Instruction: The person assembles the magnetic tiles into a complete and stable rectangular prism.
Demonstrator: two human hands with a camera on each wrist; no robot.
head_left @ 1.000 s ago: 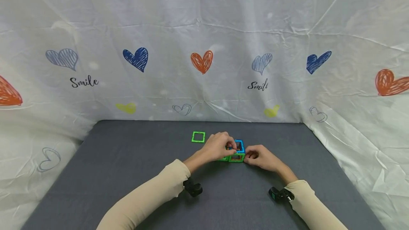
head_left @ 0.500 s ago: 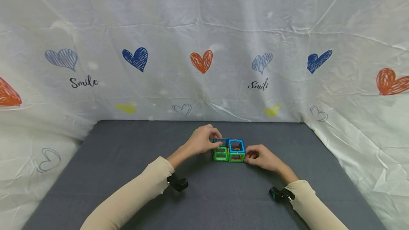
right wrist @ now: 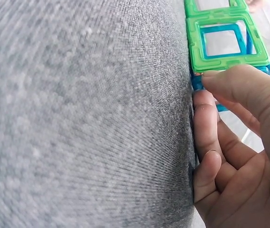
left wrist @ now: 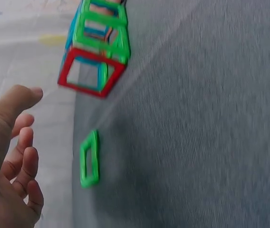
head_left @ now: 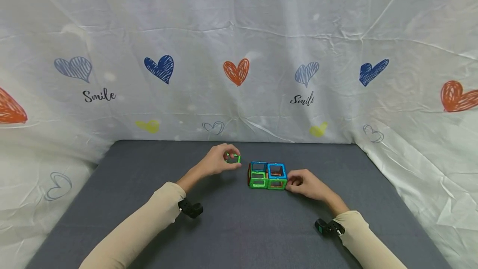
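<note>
A box of two joined magnetic-tile cubes [head_left: 267, 185] stands on the dark cloth, with green front tiles, blue top tiles and a red tile [left wrist: 93, 90] at its left end. To its left lies a loose green square magnetic tile [left wrist: 94, 159]. My left hand [head_left: 220, 160] hovers over that tile, thumb and fingers spread apart, holding nothing; in the left wrist view a gap separates them from it. At the box's right end, my right hand [head_left: 307, 184] has thumb and forefinger pinching the lower blue edge [right wrist: 197, 82]. The other fingers of this hand curl on the cloth.
The grey-black table [head_left: 254, 231] reaches back to a white curtain [head_left: 194, 103] printed with hearts. A black wrist camera [head_left: 191, 209] hangs under the left sleeve, another camera [head_left: 328, 227] under the right.
My left hand has let go of the box's left part and moved left to the loose green tile, uncovering the box. The right hand has stayed at the box's right end.
</note>
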